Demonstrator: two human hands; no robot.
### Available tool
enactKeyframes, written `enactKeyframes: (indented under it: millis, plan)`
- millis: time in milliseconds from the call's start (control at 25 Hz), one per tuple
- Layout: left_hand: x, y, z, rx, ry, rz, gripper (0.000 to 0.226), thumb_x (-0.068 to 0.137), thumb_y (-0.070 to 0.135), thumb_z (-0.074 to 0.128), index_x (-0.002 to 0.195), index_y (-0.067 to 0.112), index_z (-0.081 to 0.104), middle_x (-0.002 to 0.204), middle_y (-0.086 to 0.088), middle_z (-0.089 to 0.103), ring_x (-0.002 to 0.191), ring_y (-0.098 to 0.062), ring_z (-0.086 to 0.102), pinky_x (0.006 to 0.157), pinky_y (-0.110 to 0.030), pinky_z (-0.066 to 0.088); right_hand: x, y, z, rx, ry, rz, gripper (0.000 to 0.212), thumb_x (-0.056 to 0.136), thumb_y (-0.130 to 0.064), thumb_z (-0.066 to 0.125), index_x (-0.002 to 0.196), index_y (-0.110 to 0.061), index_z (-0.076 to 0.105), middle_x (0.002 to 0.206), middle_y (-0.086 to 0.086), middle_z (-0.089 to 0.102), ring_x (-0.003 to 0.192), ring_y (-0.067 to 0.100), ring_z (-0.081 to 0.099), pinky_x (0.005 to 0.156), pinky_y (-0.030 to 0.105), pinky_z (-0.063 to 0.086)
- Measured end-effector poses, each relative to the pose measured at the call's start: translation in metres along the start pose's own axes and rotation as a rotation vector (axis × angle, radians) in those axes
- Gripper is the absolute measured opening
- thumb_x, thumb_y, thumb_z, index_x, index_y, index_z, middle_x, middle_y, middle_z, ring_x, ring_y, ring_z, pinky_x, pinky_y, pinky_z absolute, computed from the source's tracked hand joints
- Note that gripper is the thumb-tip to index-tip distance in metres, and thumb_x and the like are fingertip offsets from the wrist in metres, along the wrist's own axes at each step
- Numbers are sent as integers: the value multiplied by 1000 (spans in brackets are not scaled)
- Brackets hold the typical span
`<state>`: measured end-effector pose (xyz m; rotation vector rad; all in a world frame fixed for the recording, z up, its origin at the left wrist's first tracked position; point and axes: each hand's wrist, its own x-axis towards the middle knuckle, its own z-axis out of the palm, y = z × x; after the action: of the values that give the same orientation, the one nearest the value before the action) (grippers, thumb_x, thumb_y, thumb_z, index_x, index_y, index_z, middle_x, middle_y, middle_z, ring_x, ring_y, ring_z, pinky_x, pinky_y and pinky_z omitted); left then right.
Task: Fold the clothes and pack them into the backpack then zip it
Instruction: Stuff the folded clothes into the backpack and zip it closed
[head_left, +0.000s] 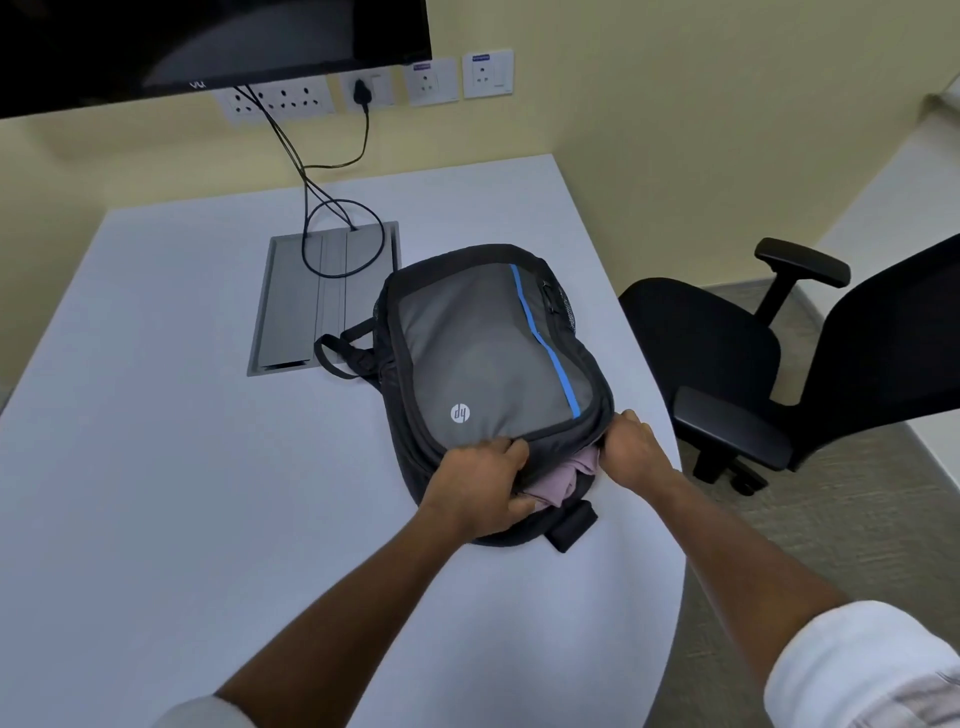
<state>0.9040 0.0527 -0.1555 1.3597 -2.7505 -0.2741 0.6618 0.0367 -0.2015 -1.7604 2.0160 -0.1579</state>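
Note:
A grey and black backpack (483, 348) with a blue stripe lies flat on the white table (171, 415), its open top facing me. Pale pink folded clothing (563, 475) shows inside the opening. My left hand (480, 488) grips the left side of the opening, fingers over the upper flap and thumb at the lower edge. My right hand (631, 449) pinches the right side of the opening near the zipper track. The zipper pull is hidden by my fingers.
A grey cable hatch (291, 306) is set into the table behind the backpack, with black cables (332, 208) running up to wall sockets. A monitor (208, 41) hangs above. A black office chair (779, 358) stands to the right of the table's edge.

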Motion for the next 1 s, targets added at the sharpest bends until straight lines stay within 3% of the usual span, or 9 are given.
enactKeyframes:
  millis: [120, 240, 360, 520, 680, 760, 840, 1000]
  plan:
    - [14, 15, 25, 88, 23, -28, 59, 76, 62, 62, 117, 22, 48, 103, -1, 64, 87, -27, 65, 66, -34, 45, 2, 16, 3, -18, -63, -23, 13, 87, -6, 39, 85, -19, 40, 74, -5, 37, 90, 29, 45, 74, 35, 31]
    - [24, 21, 39, 134, 28, -57, 67, 77, 62, 61, 128, 23, 42, 106, -4, 62, 85, -28, 66, 67, -34, 45, 2, 34, 11, 1, -81, -83, 11, 87, -16, 52, 96, -21, 47, 88, 1, 53, 93, 27, 49, 72, 35, 35]
    - [31, 23, 45, 170, 57, -107, 57, 85, 56, 53, 129, 21, 42, 104, -6, 63, 79, -30, 66, 63, -33, 43, -3, 42, 17, 25, -57, -175, 34, 83, -16, 67, 114, -19, 53, 95, 1, 62, 92, 22, 48, 74, 34, 38]
    - [42, 25, 53, 222, 55, -143, 47, 89, 52, 52, 124, 21, 46, 97, -7, 65, 74, -29, 67, 57, -32, 37, -15, 38, 24, 114, 8, -218, 51, 81, -12, 69, 127, -21, 47, 92, -2, 64, 87, 19, 49, 74, 33, 46]
    - [44, 22, 61, 199, 68, -133, 36, 80, 45, 69, 106, 22, 60, 78, -4, 66, 55, -27, 63, 45, -28, 39, -32, 40, 33, 325, 91, -164, 65, 85, -5, 67, 141, -27, 41, 86, -16, 62, 85, 10, 52, 74, 20, 43]
    - [39, 17, 62, 164, 131, -28, 31, 78, 45, 72, 92, 21, 60, 69, 0, 64, 50, -23, 61, 41, -26, 38, -43, 45, 39, 393, 133, -94, 62, 87, -4, 65, 140, -28, 43, 84, -16, 61, 78, 6, 53, 72, 22, 43]
    - [32, 15, 57, 139, 196, 94, 26, 86, 43, 62, 80, 19, 55, 63, 3, 60, 46, -20, 56, 40, -24, 33, -54, 49, 41, 440, 195, -53, 55, 89, -6, 65, 137, -25, 48, 88, -16, 59, 73, 6, 52, 70, 25, 43]
    - [17, 21, 50, 155, 291, 207, 33, 96, 39, 46, 72, 17, 55, 64, 1, 56, 46, -20, 52, 44, -25, 29, -64, 38, 39, 506, 304, -103, 43, 89, -22, 70, 129, -27, 53, 107, -10, 56, 85, 12, 55, 68, 23, 49]
